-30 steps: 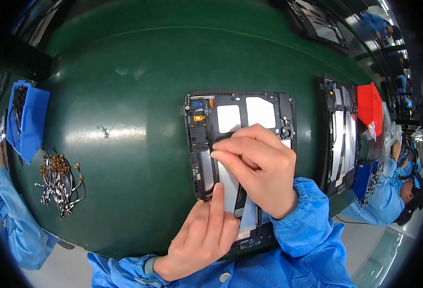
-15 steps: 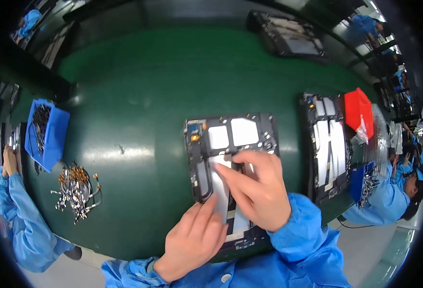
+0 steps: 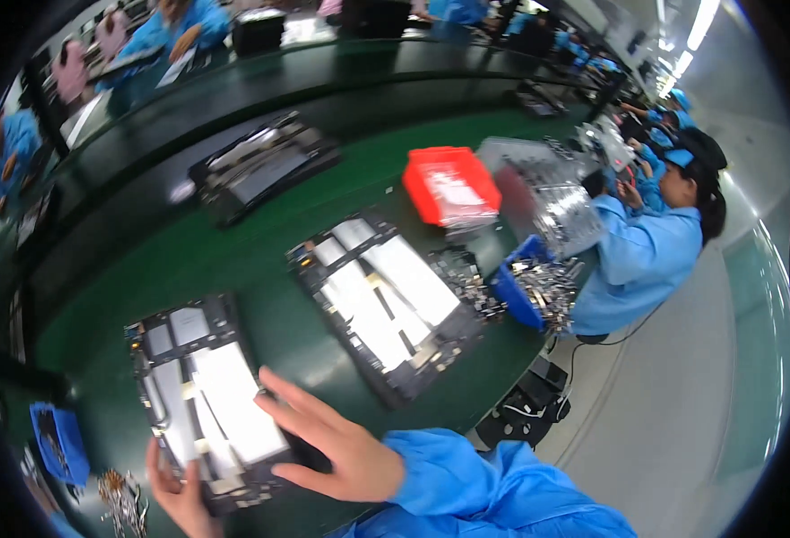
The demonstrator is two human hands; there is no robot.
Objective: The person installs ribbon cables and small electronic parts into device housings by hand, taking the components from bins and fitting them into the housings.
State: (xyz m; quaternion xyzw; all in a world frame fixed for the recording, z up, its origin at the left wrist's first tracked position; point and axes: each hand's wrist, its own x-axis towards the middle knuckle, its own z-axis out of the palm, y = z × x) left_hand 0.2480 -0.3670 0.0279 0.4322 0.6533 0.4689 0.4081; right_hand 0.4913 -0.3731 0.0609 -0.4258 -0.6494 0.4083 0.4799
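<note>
Lying flat on the green table [image 3: 278,314], an uncovered tablet [image 3: 233,403] is flanked by two hands at the lower left. Its near left edge is met by the left hand [image 3: 180,493], whose thumb and forefinger are parted; whether the rim is gripped between them cannot be told. Over its lower right edge the right hand [image 3: 345,453] is held with fingers spread and thumb apart, and nothing is seen pinched in it; whether the edge is touched is lost in blur.

As far as can be judged, most of the interior is already populated: pale panels, dark ribbon strips and small boards are seated in the black housing. No cover is laid over them, so closing up appears not to have been done. Whether every connector is fastened cannot be made out.

Much the same state is shown by a second tablet [image 3: 386,296], set to the right, well apart from the hands and touched by neither. Beside the first, at the lower left, a heap of loose cables [image 3: 121,507] is left unfitted, near a blue bin [image 3: 72,448]. Farther right, a red bin [image 3: 423,188] and a second blue bin [image 3: 516,300] filled with small metallic parts [image 3: 547,287] are placed.
</note>
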